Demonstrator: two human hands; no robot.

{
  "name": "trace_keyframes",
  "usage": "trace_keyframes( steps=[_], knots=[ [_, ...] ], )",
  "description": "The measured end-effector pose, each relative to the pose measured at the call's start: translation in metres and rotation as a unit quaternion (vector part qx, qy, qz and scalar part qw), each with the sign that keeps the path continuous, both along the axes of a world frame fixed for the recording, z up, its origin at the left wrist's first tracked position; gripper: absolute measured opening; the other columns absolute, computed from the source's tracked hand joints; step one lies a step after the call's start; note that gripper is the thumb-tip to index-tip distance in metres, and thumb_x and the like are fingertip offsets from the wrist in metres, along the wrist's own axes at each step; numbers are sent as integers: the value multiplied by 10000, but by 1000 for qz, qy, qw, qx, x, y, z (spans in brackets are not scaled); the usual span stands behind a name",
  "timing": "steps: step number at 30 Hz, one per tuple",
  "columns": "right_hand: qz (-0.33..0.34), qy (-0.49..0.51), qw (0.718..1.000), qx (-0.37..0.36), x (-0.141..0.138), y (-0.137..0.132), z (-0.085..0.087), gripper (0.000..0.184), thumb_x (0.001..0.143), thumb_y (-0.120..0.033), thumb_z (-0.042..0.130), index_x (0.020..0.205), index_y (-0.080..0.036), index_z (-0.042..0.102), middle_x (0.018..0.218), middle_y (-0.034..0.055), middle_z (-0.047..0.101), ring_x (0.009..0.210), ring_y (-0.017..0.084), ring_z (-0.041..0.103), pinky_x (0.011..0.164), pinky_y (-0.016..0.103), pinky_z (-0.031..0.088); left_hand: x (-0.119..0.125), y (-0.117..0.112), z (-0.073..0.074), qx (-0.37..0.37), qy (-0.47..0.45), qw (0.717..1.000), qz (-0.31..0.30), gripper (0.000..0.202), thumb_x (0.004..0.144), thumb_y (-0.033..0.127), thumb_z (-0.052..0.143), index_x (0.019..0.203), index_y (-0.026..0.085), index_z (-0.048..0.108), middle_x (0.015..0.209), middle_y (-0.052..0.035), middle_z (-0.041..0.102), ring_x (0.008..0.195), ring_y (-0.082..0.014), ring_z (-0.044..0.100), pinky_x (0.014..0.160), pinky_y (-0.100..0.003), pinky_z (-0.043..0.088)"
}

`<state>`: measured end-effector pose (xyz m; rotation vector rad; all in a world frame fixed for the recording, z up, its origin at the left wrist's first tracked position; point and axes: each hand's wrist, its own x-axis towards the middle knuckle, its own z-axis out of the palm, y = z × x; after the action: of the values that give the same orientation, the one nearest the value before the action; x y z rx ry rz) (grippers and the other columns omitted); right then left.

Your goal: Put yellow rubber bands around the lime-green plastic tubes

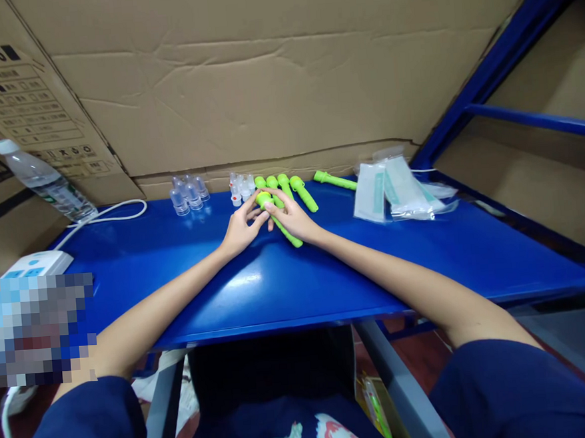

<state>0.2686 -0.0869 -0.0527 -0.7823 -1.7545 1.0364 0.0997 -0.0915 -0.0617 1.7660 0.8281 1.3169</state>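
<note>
Both my hands are closed around one lime-green stick with a wider, round head (286,231). My left hand (243,230) has its fingers at the head end, where a bit of yellow shows. Thumb and fingers of my right hand (296,217) grip it just below the head, and the handle slants down to the right. Right behind my hands lie several similar green sticks (305,195), side by side. Small clear caps with red dots (235,195) stand beyond my left hand. Some fingertips are hidden behind the stick.
Several clear plastic cups (180,201) stand at the back left of the blue table (203,305). Another green stick (337,180) lies near clear plastic packets (403,188). A water bottle (50,186) leans against cardboard (244,102), and a white power strip (38,265) sits left.
</note>
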Motion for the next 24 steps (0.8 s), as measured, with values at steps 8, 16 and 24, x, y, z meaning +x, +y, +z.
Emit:
trace_keyframes(
  steps=[8,16,24],
  knots=[
    [17,2,1000,-24,0,-10,9,628,932,-651,561,1403,-248,457,881,21,663,564,124,615,488,253,503,1,-1,3,6,-11,999,32,623,828,491,747,1360,185,639,1350,-133,682,1186,-269,699,1053,-384,542],
    [2,32,998,-46,-5,-17,8,615,904,-689,581,1296,-236,443,650,-47,597,405,101,502,360,216,392,-4,-4,7,68,54,989,121,415,889,406,687,1250,207,730,1120,-41,782,1026,-272,742,976,-396,568],
    [-12,26,998,-52,-8,-20,1,538,949,-679,506,1251,-270,332,658,-51,644,345,111,472,334,244,404,-2,-12,11,76,54,982,163,296,882,387,708,1113,223,794,1146,-24,734,969,-291,750,928,-426,591]
  ],
)
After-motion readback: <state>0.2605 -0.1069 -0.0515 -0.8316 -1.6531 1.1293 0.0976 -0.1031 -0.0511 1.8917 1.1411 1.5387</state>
